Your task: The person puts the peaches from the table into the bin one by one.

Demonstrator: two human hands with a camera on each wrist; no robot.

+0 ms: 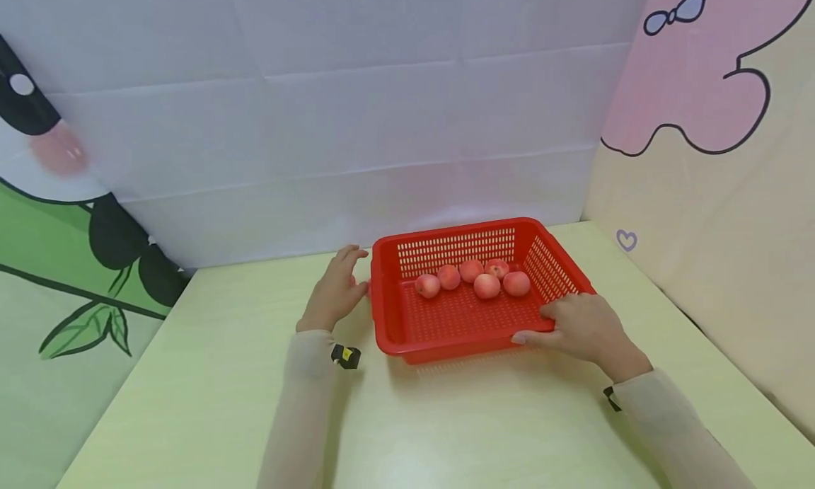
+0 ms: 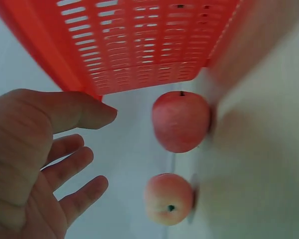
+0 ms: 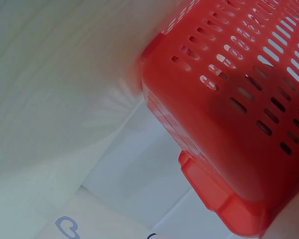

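Note:
A red slotted plastic basket point(image 1: 455, 333) holds several round pinkish-red fruits point(image 1: 487, 286), peaches or apples by their look. My right hand point(image 1: 582, 326) grips its near right rim, thumb outside along the front; in the right wrist view only a sliver of that hand shows beside the basket wall point(image 3: 204, 124). Left of the basket, my left hand point(image 1: 334, 291) is spread with nothing in it. Its thumb point(image 2: 84, 110) lies close to the basket's edge; whether they touch I cannot tell. Two loose fruits, a red one point(image 2: 181, 124) and a paler one point(image 2: 167, 196), lie past its fingertips.
The pale wooden table point(image 1: 210, 376) stretches left of and in front of the basket. A white cloth backdrop point(image 1: 356, 121) stands right behind it. Printed cartoon panels close in the left side and the right side point(image 1: 719, 227).

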